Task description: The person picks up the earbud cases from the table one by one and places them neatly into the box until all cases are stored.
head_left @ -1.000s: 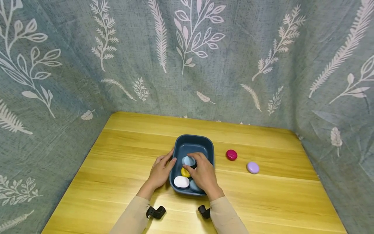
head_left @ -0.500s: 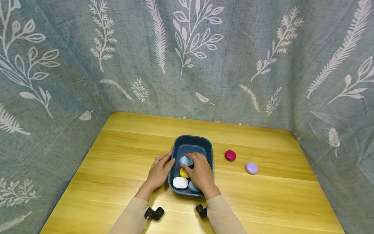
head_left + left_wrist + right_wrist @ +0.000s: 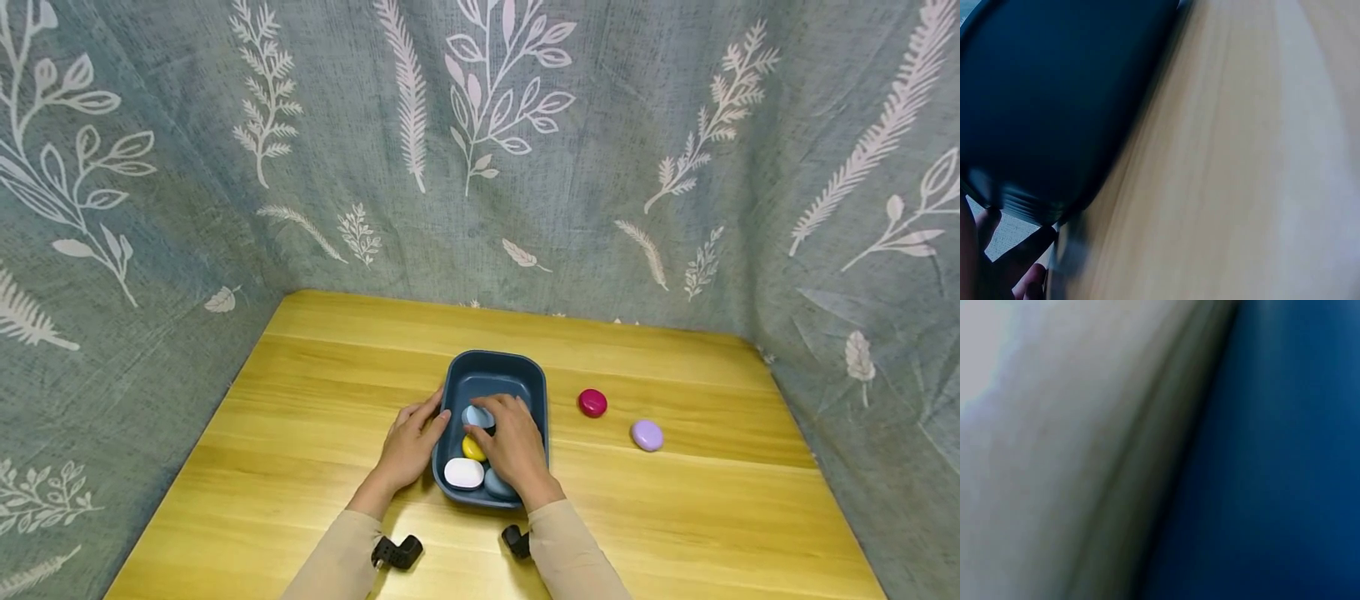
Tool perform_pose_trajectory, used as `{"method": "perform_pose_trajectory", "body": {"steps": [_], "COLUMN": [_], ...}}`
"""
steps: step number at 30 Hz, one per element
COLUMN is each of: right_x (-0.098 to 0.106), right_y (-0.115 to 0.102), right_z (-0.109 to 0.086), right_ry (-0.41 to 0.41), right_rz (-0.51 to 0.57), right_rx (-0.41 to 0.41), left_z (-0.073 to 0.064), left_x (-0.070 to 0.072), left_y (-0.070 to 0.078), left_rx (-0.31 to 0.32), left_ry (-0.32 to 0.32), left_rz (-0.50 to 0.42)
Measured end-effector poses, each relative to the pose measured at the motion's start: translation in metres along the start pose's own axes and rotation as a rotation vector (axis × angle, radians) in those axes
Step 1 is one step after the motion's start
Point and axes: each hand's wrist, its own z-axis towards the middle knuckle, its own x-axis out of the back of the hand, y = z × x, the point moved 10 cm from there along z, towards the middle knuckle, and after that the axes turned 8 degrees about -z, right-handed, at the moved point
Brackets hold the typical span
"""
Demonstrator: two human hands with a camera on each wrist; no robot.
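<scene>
A dark blue bin [image 3: 491, 385] with rounded corners stands on the table. My right hand [image 3: 513, 442] reaches into it and pinches a light blue, round, smooth piece [image 3: 474, 416] between thumb and fingers. Below that lie a yellow rounded piece [image 3: 472, 448], a white oblong one [image 3: 463, 473] and a grey-blue one [image 3: 498, 483], partly hidden by my right hand. My left hand [image 3: 408, 444] rests along the bin's left side, thumb at the rim. Its fingertips [image 3: 1045, 234] touch the outer wall in the left wrist view. The right wrist view is a blur of skin and blue wall.
To the right of the bin, a dark pink round piece [image 3: 592, 403] and a lilac one [image 3: 647, 435] lie on the wooden table [image 3: 720, 500]. Patterned grey-green cloth [image 3: 420, 242] hangs behind the table and at both sides.
</scene>
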Motion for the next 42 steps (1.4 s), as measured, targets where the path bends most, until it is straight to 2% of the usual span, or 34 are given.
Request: {"method": "perform_pose_trajectory", "body": {"steps": [15,25,34,42], "right_x": [-0.013,-0.016,-0.017,-0.013], "right_y": [0.001,0.0,0.002,0.001], "right_z": [0.005,0.006,0.005,0.005], "right_ry": [-0.072,-0.088,-0.107,-0.08], "right_rz": [-0.042,-0.096,-0.078,-0.056], "right_rx": [-0.013,-0.008,-0.035,-0.022], "left_z": [-0.002,0.0,0.0,0.0], "left_x": [0.0,0.0,-0.001,0.0], "left_y": [0.002,-0.002,-0.005,-0.003], "left_rx": [-0.002,-0.01,0.002,-0.002], "left_ry": [0.005,0.013,0.007,0.011], "left_rz": [-0.009,-0.003,-0.002,-0.006]}}
